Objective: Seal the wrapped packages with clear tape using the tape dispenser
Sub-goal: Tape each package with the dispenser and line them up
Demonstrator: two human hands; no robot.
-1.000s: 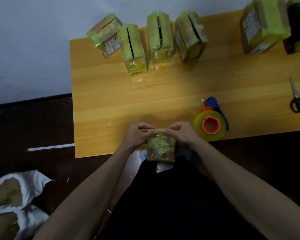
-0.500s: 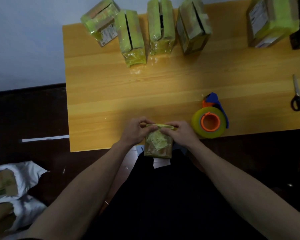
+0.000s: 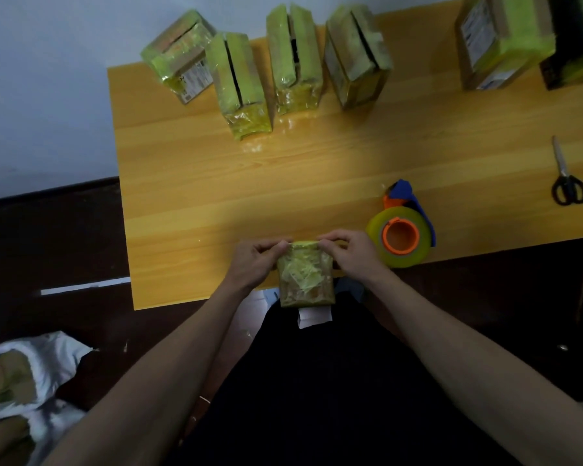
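Small wrapped package (image 3: 306,278) is sitting upright at the near table edge, w/ crinkled yellow-green film over a brown box; contents can't be told through the wrap. Left hand (image 3: 253,260) is pinching its top left corner, thumb and fingers curled on the film. Right hand (image 3: 354,254) is pinching the top right corner the same way. A white paper tab (image 3: 314,317) is sticking out just below the package, over the dark lap.

Tape dispenser (image 3: 402,230), orange core w/ clear-yellowish roll and blue handle, is lying on the wooden table (image 3: 189,183) just right of the right hand, nothing gripping it.

Along the far edge, a row of four wrapped boxes (image 3: 293,58) is standing, each showing a dark slit on top; what's inside isn't visible. Two bigger wrapped boxes (image 3: 505,38) are sitting at far right, one w/ a printed label. Scissors (image 3: 566,183) are lying near the right edge, well apart from the hands.

On the floor at lower left, a white bag (image 3: 44,361) is lying open w/ brown packages showing inside.
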